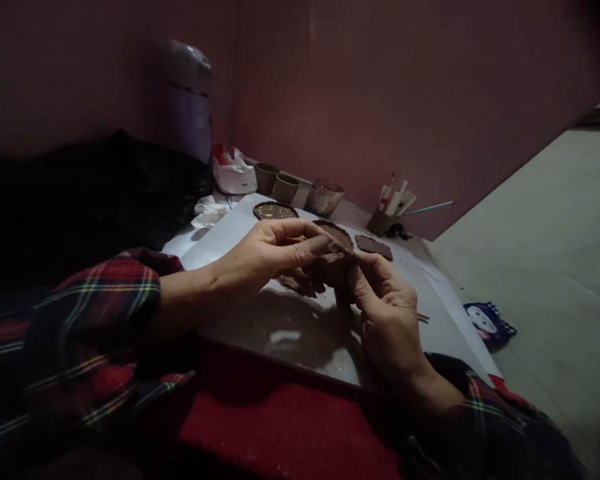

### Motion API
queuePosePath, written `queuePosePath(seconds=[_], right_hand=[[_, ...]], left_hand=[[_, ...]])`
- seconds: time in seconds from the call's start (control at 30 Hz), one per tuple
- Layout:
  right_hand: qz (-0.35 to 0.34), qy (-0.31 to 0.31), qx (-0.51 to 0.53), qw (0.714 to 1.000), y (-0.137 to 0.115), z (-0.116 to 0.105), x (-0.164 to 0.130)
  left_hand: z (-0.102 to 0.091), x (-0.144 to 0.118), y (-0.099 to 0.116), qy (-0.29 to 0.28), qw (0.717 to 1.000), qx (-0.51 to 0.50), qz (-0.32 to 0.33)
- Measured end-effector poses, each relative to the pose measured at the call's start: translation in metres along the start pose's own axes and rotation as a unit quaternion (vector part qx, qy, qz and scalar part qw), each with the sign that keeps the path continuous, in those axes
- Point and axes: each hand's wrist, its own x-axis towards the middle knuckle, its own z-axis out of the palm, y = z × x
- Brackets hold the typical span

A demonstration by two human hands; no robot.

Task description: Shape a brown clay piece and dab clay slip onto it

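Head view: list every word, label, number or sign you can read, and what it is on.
None can be read.
White plastic bag: red marks, too blurred to read.
Dark blue packet on the floor: a printed picture, no legible words.
Sticks in the holder: red marks, too small.

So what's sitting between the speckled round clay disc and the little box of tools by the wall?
In the head view, two flat clay pieces lie there: a round disc partly behind the fingers, then a rectangular slab, between the speckled disc and the tool box.
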Motion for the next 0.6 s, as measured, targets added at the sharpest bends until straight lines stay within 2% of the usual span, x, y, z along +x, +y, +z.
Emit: queuePosePath(seconds=[0.17, 0.47, 0.6], right_hand=[[-0.016, 0.010, -0.036, 0.999, -0.002, 0.001, 0.001], [-0.027, 0.009, -0.112, 0.993, 0.001, 0.004, -0.002], [-0.047, 0.002, -0.138, 0.989, 0.001, 0.007, -0.003]], left_hand=[[-0.001, 0.001, -0.003, -0.013, 1.000, 0.006, 0.005], [0.009, 0.001, 0.005, 0.031, 0.995, 0.094, -0.024], [0.008, 0.002, 0.002, 0.034, 0.993, 0.113, -0.001]])
